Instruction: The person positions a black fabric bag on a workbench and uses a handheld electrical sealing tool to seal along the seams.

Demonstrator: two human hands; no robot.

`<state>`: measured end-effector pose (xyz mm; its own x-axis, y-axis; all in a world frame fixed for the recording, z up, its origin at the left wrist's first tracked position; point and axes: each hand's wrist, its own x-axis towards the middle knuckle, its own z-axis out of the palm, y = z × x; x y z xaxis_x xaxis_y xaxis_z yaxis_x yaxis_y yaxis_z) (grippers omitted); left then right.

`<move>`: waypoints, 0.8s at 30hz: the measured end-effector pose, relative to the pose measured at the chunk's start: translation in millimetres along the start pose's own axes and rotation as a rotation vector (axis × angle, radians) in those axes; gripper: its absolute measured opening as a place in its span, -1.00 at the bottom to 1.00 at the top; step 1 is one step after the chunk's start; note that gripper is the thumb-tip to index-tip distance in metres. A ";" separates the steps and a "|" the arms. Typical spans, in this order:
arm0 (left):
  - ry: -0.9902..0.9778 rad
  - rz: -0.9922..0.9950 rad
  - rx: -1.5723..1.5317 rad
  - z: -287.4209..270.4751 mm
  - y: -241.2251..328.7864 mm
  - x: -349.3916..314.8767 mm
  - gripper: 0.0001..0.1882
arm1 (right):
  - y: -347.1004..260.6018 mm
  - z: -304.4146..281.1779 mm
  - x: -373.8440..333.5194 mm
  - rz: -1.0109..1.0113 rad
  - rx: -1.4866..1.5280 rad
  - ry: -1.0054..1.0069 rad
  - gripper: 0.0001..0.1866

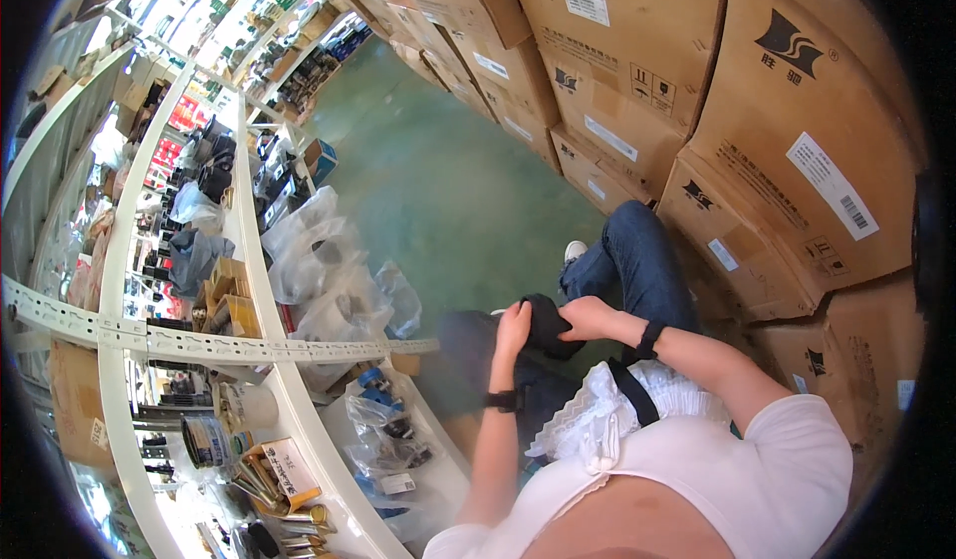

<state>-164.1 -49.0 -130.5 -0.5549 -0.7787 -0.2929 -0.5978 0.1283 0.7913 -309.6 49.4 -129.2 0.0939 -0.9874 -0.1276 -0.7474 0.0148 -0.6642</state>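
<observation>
A soft black cloth-like item (pixel 547 328) is bunched between my two hands above my lap; its exact kind I cannot make out. My left hand (pixel 514 326) grips its left side, the fingers curled round it. On its right side my right hand (pixel 590 318) is closed, thumb and fingers pinching the edge. Dark bands sit on both wrists. Just left of my left hand is a dark greyish shape (pixel 464 338), too blurred to name. My bent knee in blue jeans (pixel 647 250) stands beyond the right hand.
White metal shelving (pixel 269 350) lines the left, loaded with plastic-wrapped parts (pixel 319 260), brass-coloured fittings (pixel 299 529) and small boxes. Large cardboard boxes (pixel 637 61) are stacked along the right. Between them runs a green floor aisle (pixel 428 171).
</observation>
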 end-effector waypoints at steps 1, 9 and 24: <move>0.001 0.017 0.074 9.9 -22.1 4.4 -0.68 | 5.0 7.1 -0.9 0.007 -0.075 -0.078 -0.66; -0.319 -0.087 0.359 51.7 -29.6 -20.0 -0.53 | 62.5 37.8 2.7 0.242 -0.335 -0.522 -0.68; -0.471 0.213 0.379 -1.7 23.6 -31.5 -0.61 | 11.4 -9.9 -13.3 0.216 -0.418 -0.690 -0.75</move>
<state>-159.8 -22.5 -101.7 -0.8271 -0.3700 -0.4231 -0.5618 0.5254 0.6390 -325.9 61.1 -127.9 0.2006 -0.6490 -0.7338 -0.9650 -0.0016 -0.2623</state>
